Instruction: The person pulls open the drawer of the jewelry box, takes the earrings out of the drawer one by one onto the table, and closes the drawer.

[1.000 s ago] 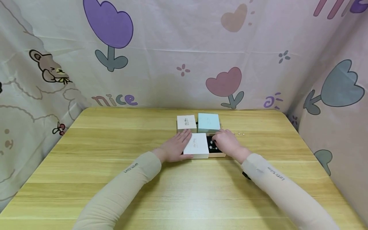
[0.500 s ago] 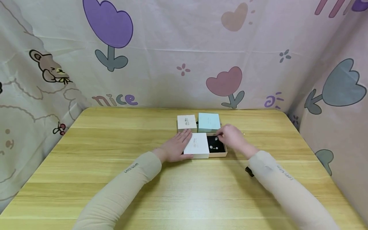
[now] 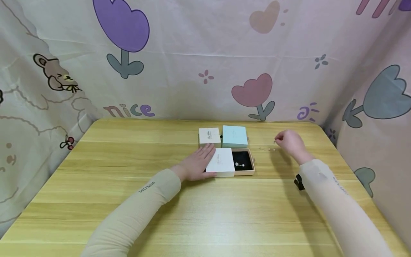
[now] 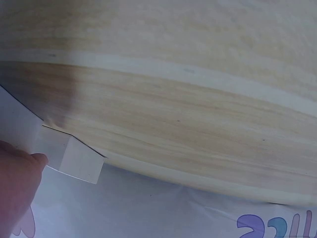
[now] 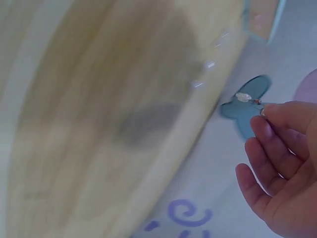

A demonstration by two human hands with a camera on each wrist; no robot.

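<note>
My left hand (image 3: 195,165) rests on the white sleeve of a jewelry box (image 3: 221,161), fingers stretched over its left side and thumb along the front. From the sleeve's right side the drawer (image 3: 251,172) is pulled partway out. On its black lining lies a small pair of earrings (image 3: 239,164). Up to the right, my right hand (image 3: 291,144) is raised above the table. It pinches a small sparkling earring (image 5: 244,97) between thumb and index finger, the other fingers loosely curled. Several earrings (image 3: 269,149) lie in a row on the table, left of that hand.
Behind the white box stand a smaller cream box (image 3: 209,135) and a light blue box (image 3: 235,135), side by side. The wooden table (image 3: 128,153) meets a printed curtain (image 3: 179,71) at its back edge. A black strap (image 3: 299,182) shows under the right wrist.
My right hand has lifted an earring out of the drawer and carried it right, over the table. Fewer earrings lie in the drawer. My left hand stays on the box.
</note>
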